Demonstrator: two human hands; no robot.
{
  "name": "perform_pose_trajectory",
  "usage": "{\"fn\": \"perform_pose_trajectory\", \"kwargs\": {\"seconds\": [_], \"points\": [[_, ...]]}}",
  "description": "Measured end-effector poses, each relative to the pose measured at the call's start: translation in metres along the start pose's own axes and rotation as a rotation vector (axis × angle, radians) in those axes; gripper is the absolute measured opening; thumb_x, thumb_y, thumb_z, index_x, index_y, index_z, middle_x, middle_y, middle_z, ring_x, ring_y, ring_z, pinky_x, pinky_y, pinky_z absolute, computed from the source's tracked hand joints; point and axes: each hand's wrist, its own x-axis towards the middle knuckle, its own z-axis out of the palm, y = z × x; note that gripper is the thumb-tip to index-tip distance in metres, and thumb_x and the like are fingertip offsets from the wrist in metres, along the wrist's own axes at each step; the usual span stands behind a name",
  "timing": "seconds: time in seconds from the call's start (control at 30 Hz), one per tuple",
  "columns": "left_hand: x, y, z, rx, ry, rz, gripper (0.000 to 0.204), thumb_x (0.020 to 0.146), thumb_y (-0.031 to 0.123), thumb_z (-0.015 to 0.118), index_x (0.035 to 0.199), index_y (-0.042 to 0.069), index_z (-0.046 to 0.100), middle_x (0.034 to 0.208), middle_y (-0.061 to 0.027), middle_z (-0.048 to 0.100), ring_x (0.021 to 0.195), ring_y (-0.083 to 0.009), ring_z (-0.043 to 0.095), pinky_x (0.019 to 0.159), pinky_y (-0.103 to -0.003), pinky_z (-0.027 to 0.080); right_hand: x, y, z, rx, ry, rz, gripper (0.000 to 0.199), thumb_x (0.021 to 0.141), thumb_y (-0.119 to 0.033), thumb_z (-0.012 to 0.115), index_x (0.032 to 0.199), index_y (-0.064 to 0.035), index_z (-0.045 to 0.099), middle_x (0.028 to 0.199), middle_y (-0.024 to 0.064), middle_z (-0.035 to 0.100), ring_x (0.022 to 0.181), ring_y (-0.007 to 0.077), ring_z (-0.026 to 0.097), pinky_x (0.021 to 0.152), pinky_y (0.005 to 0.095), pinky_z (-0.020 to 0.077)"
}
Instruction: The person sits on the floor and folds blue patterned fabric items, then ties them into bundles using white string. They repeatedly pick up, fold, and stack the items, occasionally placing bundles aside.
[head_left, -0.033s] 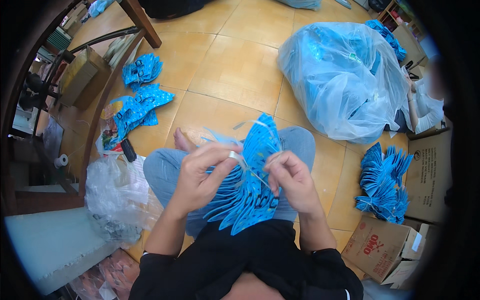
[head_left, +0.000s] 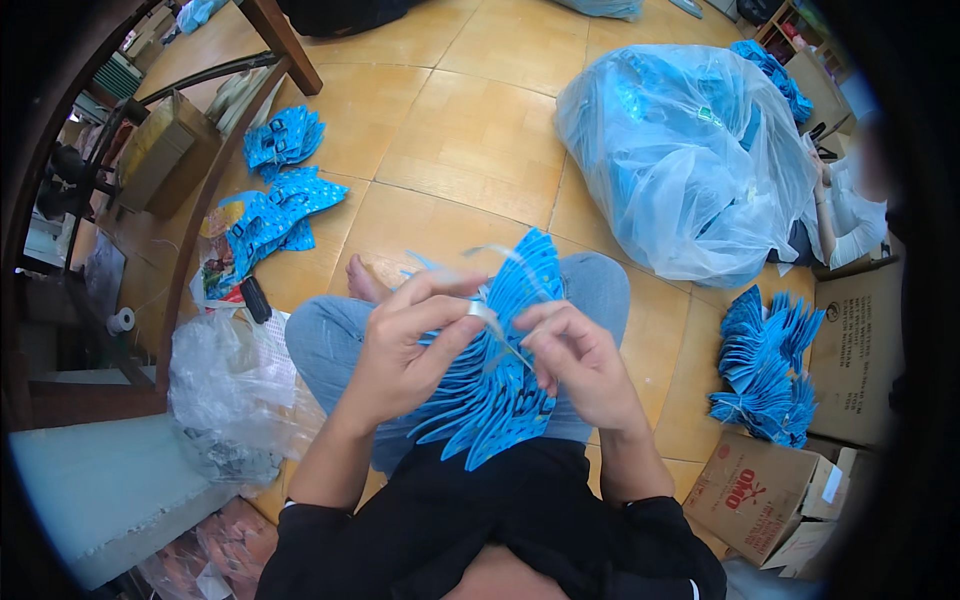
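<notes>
Looks mid-tying: left hand (head_left: pixel 405 345) & right hand (head_left: pixel 580 365) each pinch the clear strap (head_left: pixel 490 318) over the fanned blue-card bundle (head_left: pixel 495 400) on the lap; next needs a tight pull.

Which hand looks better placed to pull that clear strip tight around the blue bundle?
Probably the left hand: its fingertips already pinch the clear strip above the blue bundle. The right hand steadies the bundle.

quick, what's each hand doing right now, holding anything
Left hand: closed, pinching a clear plastic strip over the fanned bundle of blue pieces on the lap.
Right hand: closed, fingers curled at the same strip and bundle.
</notes>
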Motion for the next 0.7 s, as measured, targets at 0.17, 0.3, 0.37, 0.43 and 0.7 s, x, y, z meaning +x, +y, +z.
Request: {"fn": "perform_pose_trajectory", "kwargs": {"seconds": [0.17,0.3,0.37,0.43,0.7], "points": [[0.020,0.007,0.018,0.004,-0.104,0.148,0.009,0.085,0.011,0.065,0.091,0.007,0.070,0.123,-0.0165,0.057,0.102,-0.0248,0.059,0.095,-0.039,0.041,0.004,-0.019,0.011,-0.248,-0.033,-0.005,0.009,0.091,-0.006,0.059,0.090,0.0020,0.060,0.097,0.0072,0.061,0.057,0.0069,0.058,0.050,0.0209,0.0458],[0.041,-0.022,0.029,-0.170,-0.024,0.178,0.014,0.085,0.012,0.065,0.097,0.004,0.068,0.113,-0.0155,0.060,0.100,-0.0236,0.058,0.087,-0.034,0.045,0.007,-0.024,0.010,-0.293,0.035,-0.061,0.009,0.091,-0.006,0.060,0.090,0.0028,0.060,0.088,0.0062,0.062,0.058,0.0081,0.059,0.050,0.0210,0.0465],[0.043,-0.041,0.034,-0.392,-0.034,-0.010,0.016,0.086,0.012,0.065,0.099,0.004,0.067,0.106,-0.0140,0.061,0.098,-0.0219,0.058,0.083,-0.032,0.047,0.004,-0.024,0.008,-0.276,0.068,-0.067,0.009,0.091,-0.006,0.060,0.090,0.0032,0.061,0.084,0.0058,0.062,0.059,0.0082,0.060,0.051,0.0211,0.0469],[0.043,-0.059,0.041,-0.630,-0.193,-0.387,0.017,0.087,0.012,0.065,0.101,0.004,0.066,0.098,-0.0114,0.062,0.095,-0.0191,0.058,0.083,-0.031,0.046,0.002,-0.023,0.002,-0.236,0.114,-0.012,0.010,0.091,-0.006,0.060,0.089,0.0035,0.062,0.083,0.0056,0.062,0.061,0.0078,0.061,0.052,0.0211,0.0474],[0.038,-0.069,0.073,-0.362,-0.636,0.122,0.009,0.085,0.012,0.067,0.088,0.004,0.069,0.086,-0.0045,0.063,0.087,-0.0189,0.058,0.079,-0.032,0.045,-0.020,-0.019,-0.030,-0.123,0.268,0.018,0.019,0.094,-0.017,0.057,0.101,-0.0004,0.064,0.091,0.0070,0.067,0.074,0.0097,0.064,0.057,0.0194,0.0466]]}}
